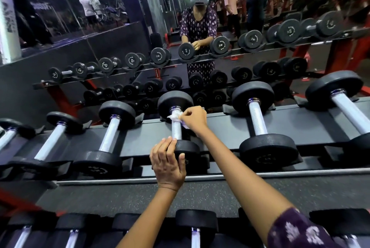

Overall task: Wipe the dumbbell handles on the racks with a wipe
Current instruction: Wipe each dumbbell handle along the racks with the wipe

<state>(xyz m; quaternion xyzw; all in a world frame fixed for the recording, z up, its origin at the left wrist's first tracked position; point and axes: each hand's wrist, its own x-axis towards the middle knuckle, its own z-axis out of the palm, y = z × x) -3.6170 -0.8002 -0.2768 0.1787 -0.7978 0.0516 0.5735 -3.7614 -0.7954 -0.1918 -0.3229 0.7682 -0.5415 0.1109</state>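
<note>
Head view: a white wipe [176,117] is being pinched by the right hand [193,118] against the far end of a dumbbell handle [176,130] on the upper rack [220,127]. The near weight [187,148] is being steadied by the left hand [168,162], fingers straight. If steadying pressure eases, the dumbbell could roll in its cradle. No containers are being shown.

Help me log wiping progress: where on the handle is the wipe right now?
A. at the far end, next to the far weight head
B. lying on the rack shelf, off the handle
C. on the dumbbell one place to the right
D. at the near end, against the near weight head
A: the right hand pinches the wipe around the handle just below the far weight head, while the left hand rests on the near weight head.
</note>
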